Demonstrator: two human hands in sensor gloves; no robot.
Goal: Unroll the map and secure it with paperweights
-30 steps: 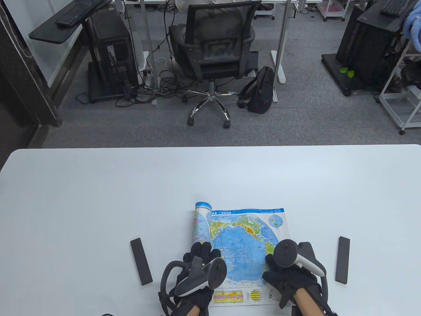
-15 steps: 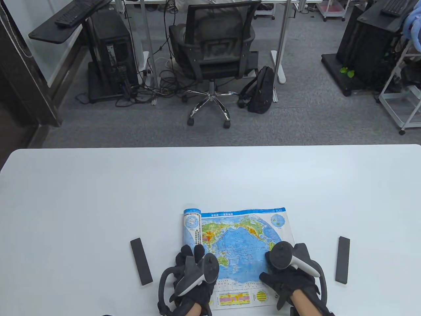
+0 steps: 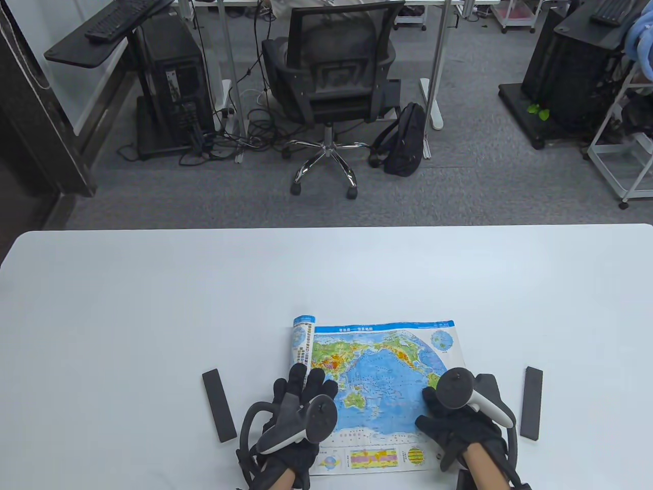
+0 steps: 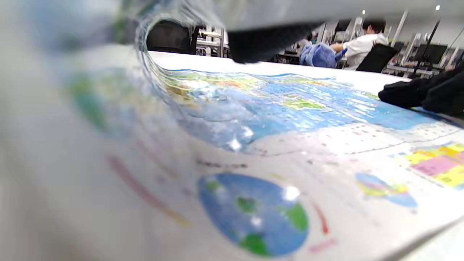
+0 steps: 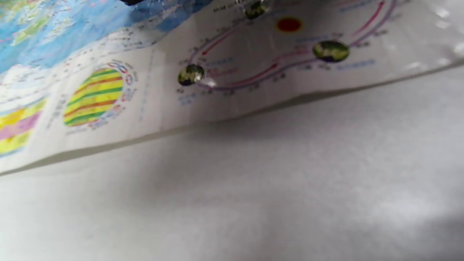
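A colourful world map lies partly unrolled near the table's front edge; its left end is still a roll. My left hand rests flat on the map against the roll, fingers spread. My right hand presses flat on the map's right part. Two black bar paperweights lie on the table, one left of the map and one right of it; neither hand touches them. The left wrist view shows the map's curl close up. The right wrist view shows the map's front edge lifted slightly off the table.
The white table stretches far beyond the map. Behind it, on the floor, stand an office chair, a backpack and computer desks.
The map has unrolled further and slid right. My right hand has moved right with the map's right edge; my left hand has shifted slightly against the roll.
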